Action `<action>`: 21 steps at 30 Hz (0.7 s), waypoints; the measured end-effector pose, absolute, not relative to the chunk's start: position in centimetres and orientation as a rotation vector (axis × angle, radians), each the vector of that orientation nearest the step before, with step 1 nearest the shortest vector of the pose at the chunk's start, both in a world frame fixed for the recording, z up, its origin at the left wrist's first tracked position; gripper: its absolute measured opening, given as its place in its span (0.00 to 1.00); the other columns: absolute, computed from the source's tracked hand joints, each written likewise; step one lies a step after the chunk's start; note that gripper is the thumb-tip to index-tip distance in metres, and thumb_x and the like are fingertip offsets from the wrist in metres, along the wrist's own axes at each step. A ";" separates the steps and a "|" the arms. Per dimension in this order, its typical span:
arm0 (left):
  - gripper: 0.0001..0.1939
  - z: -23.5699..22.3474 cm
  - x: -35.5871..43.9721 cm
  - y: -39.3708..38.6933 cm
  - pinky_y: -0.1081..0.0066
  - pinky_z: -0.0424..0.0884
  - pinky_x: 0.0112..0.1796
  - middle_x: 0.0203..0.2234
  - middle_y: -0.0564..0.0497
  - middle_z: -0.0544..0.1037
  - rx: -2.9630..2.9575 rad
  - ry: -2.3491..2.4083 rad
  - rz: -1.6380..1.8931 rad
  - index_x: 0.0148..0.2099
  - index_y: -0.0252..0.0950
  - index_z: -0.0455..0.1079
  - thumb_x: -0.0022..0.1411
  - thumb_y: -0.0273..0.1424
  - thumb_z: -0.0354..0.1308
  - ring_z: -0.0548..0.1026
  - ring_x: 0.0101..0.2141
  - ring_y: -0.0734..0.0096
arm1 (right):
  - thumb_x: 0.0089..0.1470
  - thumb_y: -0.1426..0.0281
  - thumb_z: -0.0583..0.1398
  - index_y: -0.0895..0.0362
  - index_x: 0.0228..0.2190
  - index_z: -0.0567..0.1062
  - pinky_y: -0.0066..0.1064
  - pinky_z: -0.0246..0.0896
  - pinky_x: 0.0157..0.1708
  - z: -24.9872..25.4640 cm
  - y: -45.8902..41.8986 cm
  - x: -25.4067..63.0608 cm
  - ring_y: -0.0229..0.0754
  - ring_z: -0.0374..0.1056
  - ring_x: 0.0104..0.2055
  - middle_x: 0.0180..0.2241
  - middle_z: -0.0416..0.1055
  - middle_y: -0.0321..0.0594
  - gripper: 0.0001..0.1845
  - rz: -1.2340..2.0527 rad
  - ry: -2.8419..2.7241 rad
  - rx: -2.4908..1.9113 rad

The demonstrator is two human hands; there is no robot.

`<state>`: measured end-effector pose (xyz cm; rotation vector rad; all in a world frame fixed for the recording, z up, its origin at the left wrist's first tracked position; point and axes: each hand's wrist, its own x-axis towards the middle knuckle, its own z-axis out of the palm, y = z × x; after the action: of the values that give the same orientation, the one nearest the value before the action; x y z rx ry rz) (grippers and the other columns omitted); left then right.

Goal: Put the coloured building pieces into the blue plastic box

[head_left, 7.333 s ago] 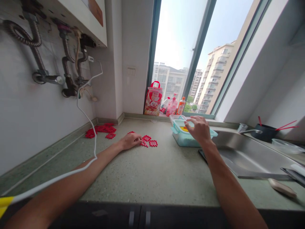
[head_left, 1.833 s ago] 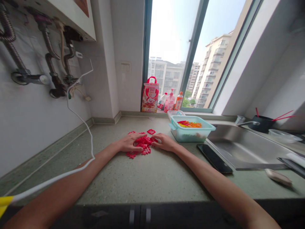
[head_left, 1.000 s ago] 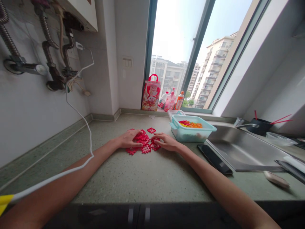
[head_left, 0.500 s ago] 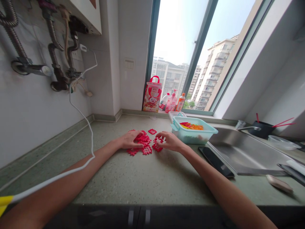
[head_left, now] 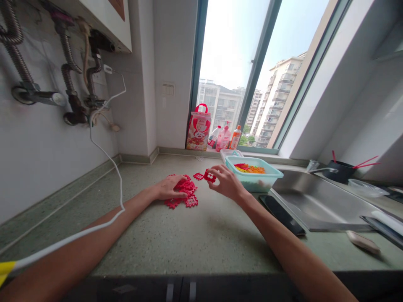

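Note:
Red square plastic pieces with toothed edges and cut-out middles, like interlocking building pieces [head_left: 188, 186], lie in a loose pile on the counter. My left hand [head_left: 166, 188] rests at the pile's left side, thumb and fingers apart over it; its fingertips partly cover some pieces. Pinched between the thumb and fingers of my right hand [head_left: 225, 180] is one red toothed piece [head_left: 210, 176] with a window-like pattern, raised and tilted to face me. Just behind the pile sits a single red piece [head_left: 198, 176], close to the held one.
Beside my right hand stands a light-blue plastic box [head_left: 258, 180] with colourful pieces inside. A black phone [head_left: 281, 214] lies before the sink [head_left: 327, 201]. A white cable [head_left: 121, 184] hangs across my left forearm. Bottles and a red bag [head_left: 199, 132] line the windowsill.
My right hand has lifted a red toothed piece off the counter and turned it upright. My left hand stays at the pile. The view has shifted slightly.

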<state>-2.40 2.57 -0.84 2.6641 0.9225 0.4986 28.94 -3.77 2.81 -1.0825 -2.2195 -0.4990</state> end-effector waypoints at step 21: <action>0.38 -0.9 -2.5 2.7 0.59 0.68 0.57 0.58 0.44 0.78 2.675 0.860 0.527 0.66 0.44 0.68 0.62 0.58 0.62 0.76 0.57 0.50 | 0.68 0.64 0.58 0.51 0.54 0.79 0.48 0.61 0.61 3.5 -3.8 30.3 0.54 0.67 0.59 0.59 0.74 0.47 0.17 -0.459 -2.143 -1.196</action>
<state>-2.51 2.66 -0.86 2.6753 0.8597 0.5266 30.29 -3.78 3.46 -1.1961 -2.1433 -0.4595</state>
